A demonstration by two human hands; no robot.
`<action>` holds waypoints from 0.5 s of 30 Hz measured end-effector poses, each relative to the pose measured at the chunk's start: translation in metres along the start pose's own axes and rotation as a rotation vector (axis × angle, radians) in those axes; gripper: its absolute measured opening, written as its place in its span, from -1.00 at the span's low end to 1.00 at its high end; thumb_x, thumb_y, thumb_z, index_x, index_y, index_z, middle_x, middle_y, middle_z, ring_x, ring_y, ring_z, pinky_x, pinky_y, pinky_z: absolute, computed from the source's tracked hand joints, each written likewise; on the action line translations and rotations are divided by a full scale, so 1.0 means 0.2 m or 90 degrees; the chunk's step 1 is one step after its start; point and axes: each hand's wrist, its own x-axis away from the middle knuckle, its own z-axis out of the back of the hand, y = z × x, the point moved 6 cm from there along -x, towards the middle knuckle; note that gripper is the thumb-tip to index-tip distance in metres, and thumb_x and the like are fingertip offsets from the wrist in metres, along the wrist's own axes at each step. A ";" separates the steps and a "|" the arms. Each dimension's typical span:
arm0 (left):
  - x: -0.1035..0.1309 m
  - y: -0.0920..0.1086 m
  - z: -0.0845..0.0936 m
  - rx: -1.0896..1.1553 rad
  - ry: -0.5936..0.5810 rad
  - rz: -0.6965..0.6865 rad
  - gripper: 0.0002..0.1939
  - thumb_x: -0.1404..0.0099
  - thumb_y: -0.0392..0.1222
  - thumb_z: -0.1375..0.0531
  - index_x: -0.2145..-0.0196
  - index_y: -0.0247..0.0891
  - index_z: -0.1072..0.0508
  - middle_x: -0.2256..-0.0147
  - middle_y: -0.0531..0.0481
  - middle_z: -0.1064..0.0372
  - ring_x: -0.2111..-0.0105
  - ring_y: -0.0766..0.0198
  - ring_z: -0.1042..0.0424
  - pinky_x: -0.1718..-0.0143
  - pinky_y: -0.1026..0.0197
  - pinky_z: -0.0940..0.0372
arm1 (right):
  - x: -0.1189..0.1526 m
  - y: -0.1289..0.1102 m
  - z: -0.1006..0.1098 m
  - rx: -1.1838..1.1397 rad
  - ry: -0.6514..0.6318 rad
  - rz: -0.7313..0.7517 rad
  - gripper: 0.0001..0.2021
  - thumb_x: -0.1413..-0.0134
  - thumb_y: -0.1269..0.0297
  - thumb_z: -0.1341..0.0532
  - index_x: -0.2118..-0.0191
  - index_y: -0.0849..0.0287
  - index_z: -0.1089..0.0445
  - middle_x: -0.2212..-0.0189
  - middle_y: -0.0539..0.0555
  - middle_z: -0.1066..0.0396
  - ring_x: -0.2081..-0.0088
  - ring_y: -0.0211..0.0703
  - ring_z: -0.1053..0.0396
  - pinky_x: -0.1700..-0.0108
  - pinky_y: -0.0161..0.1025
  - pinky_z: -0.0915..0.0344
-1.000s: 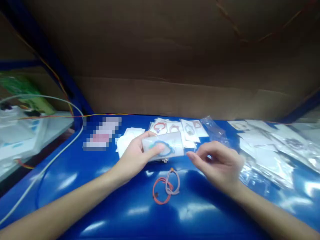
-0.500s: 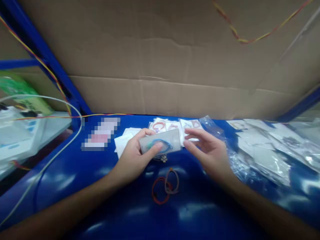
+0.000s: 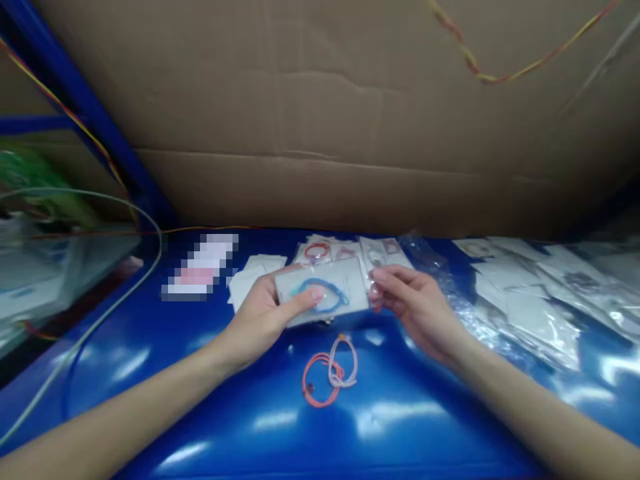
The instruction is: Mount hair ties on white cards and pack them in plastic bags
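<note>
In the head view my left hand holds a clear plastic bag with a white card inside, its thumb pressed over the front. A blue cord bracelet shows on the card, partly behind the thumb. Fingers of my right hand are pinched together at the right edge of that bag. On the blue table below my hands lie an orange cord bracelet and a pale pink one, the pink bracelet overlapping the orange. Small metallic beads peek out under the bag.
Bagged bracelets lie behind my hands, with white cards to their left. Several clear packets are spread at the right, beside crumpled plastic. Cardboard walls the back. A pale cable curves across the left.
My left hand has tipped the bag so its front shows more fully. My right hand has moved from beside the bag to its right edge, its fingers closing from apart to a pinch.
</note>
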 end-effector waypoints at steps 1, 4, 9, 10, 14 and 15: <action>0.00 0.00 -0.01 0.008 -0.006 0.005 -0.63 -0.24 -0.18 -0.40 0.00 -0.23 -0.56 0.06 -0.09 -0.61 0.12 0.09 -0.60 0.03 0.15 -0.45 | 0.00 0.01 0.00 -0.017 -0.005 -0.017 -0.80 -0.04 0.16 -0.46 0.32 0.19 -0.59 0.51 0.01 -0.50 0.45 -0.28 -0.41 0.36 -0.32 -0.35; 0.01 0.00 -0.02 0.027 -0.024 0.017 -0.66 -0.23 -0.18 -0.41 0.03 -0.21 -0.56 0.11 -0.06 -0.62 0.12 0.12 -0.59 0.06 0.19 -0.45 | 0.00 0.02 -0.01 -0.053 -0.021 -0.048 -0.81 -0.05 0.18 -0.46 0.32 0.20 -0.58 0.52 -0.02 -0.44 0.47 -0.31 -0.36 0.40 -0.36 -0.33; 0.01 0.00 -0.01 0.011 -0.027 0.022 -0.63 -0.21 -0.19 -0.43 0.03 -0.18 -0.54 0.11 -0.03 -0.62 0.13 0.15 -0.59 0.10 0.23 -0.44 | 0.00 0.02 -0.03 -0.049 -0.036 -0.046 -0.80 -0.11 0.16 -0.42 0.33 0.21 -0.58 0.54 -0.04 -0.36 0.48 -0.33 -0.29 0.42 -0.36 -0.32; 0.02 0.00 -0.01 0.001 -0.031 0.021 -0.62 -0.21 -0.19 -0.43 0.02 -0.17 -0.54 0.10 -0.02 -0.62 0.13 0.15 -0.59 0.10 0.24 -0.44 | 0.00 0.03 -0.03 -0.043 -0.040 -0.045 -0.80 -0.12 0.16 -0.41 0.34 0.21 -0.56 0.55 -0.05 -0.34 0.49 -0.33 -0.28 0.42 -0.35 -0.32; 0.02 0.02 -0.03 -0.041 -0.063 0.018 -0.65 -0.25 -0.15 -0.40 0.00 -0.17 -0.53 0.11 0.00 -0.61 0.13 0.17 -0.58 0.12 0.26 -0.44 | 0.01 0.05 -0.05 -0.022 -0.046 -0.050 -0.74 -0.12 0.17 -0.40 0.10 0.11 -0.50 0.52 -0.06 -0.39 0.52 -0.29 -0.30 0.44 -0.31 -0.29; 0.02 0.02 -0.04 -0.047 -0.064 0.019 -0.64 -0.26 -0.14 -0.39 -0.01 -0.17 -0.53 0.10 0.00 -0.61 0.13 0.17 -0.58 0.11 0.26 -0.44 | 0.01 0.05 -0.04 -0.018 -0.043 -0.041 -0.70 -0.11 0.16 -0.41 0.05 0.07 -0.46 0.51 -0.07 -0.40 0.52 -0.28 -0.30 0.45 -0.30 -0.28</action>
